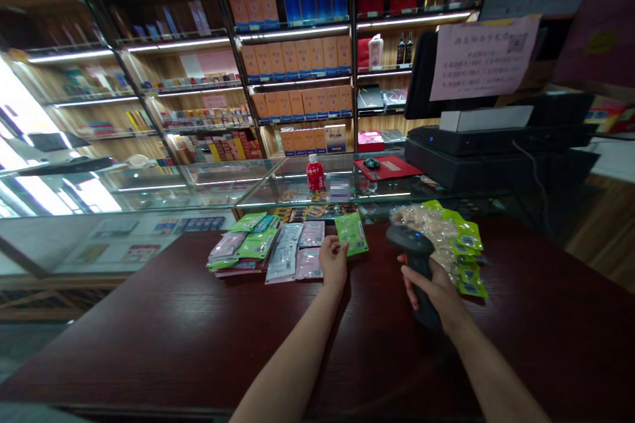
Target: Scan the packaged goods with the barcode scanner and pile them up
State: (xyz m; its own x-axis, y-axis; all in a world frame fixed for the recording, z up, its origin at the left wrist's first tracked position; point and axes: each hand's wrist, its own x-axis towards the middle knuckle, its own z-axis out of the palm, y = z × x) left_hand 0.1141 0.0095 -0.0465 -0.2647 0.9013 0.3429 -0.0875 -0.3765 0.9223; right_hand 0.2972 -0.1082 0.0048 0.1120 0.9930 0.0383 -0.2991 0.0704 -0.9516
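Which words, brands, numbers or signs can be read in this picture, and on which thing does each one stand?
"200", apparently, on the pink paper sign; its remaining lines are too blurred to quote.
Red bottle: white characters, too small to read.
Green packet at the left hand: label too small.
Orange boxes on the shelves: markings too blurred.

Table (149,337): dark red-brown, wood-grained, faintly glossy | left: heaped packets (255,244), green and pink mostly, overlapping unevenly | just right of heap: silvery packets (282,261), then pink packets (309,263), lying in two rows | right: clear packs (443,238) with yellow-green ends, bunched together, overlapping
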